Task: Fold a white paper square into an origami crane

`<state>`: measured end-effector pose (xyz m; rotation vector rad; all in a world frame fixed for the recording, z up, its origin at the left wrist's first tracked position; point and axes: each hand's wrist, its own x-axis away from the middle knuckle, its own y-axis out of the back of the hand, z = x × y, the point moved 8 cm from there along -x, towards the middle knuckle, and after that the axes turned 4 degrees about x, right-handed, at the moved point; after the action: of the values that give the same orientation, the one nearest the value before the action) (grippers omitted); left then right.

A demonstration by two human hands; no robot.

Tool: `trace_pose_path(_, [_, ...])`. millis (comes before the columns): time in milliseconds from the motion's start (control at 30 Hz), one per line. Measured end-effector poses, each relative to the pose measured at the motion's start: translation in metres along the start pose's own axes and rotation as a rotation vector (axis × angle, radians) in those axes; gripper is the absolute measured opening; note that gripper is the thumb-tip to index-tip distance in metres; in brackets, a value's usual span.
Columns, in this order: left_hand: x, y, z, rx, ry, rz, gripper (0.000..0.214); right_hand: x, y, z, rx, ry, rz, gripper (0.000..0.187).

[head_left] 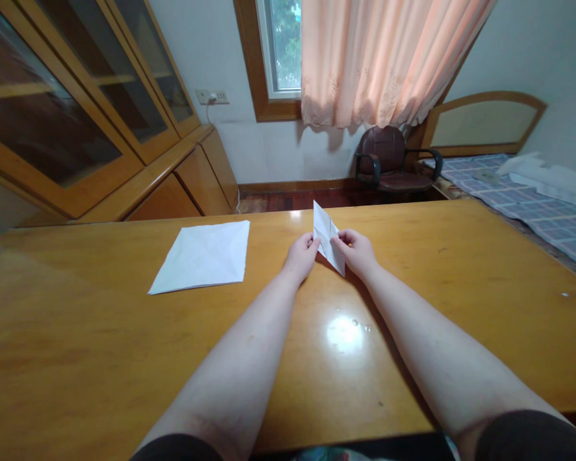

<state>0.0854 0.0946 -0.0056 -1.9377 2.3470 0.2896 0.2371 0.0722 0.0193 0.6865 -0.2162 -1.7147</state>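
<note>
A small folded sheet of white paper [325, 229], roughly diamond-shaped with creases across it, is held up at a tilt over the far middle of the table. My left hand [301, 257] pinches its left edge, thumb on the near face. On the opposite edge, my right hand [356, 251] grips the paper between thumb and curled fingers. The fingertips behind the paper are partly hidden. To the left of my hands, a stack of white paper sheets [204, 256] lies flat on the table.
The glossy wooden table [100, 358] spans the view. Beyond it stand a glass-door cabinet [139, 147] at left, a brown armchair [386, 160] and a bed [532, 198] at right. A pink curtain [365, 64] partly covers the window. Small clear drops [354, 323] dot the tabletop.
</note>
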Motion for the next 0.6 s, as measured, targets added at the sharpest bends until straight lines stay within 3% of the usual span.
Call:
trace_pose_path(333, [0.001,0.002,-0.003,0.022,0.043,-0.043,0.017,0.002,-0.005,-0.003,0.005,-0.016,0.046,0.026])
trace_pose_path(433, [0.0,0.006,0.003,0.058,0.065,-0.092,0.034,-0.001,-0.007,-0.008,0.129,-0.03,0.07,0.026])
trace_pose_path(533, [0.0,0.018,0.004,-0.118,0.078,-0.178,0.052,-0.004,-0.014,-0.014,0.338,-0.013,0.172,0.025])
trace_pose_path(600, [0.001,0.025,0.001,-0.304,0.074,-0.212,0.052,-0.005,-0.018,-0.016,0.467,0.023,0.227,0.023])
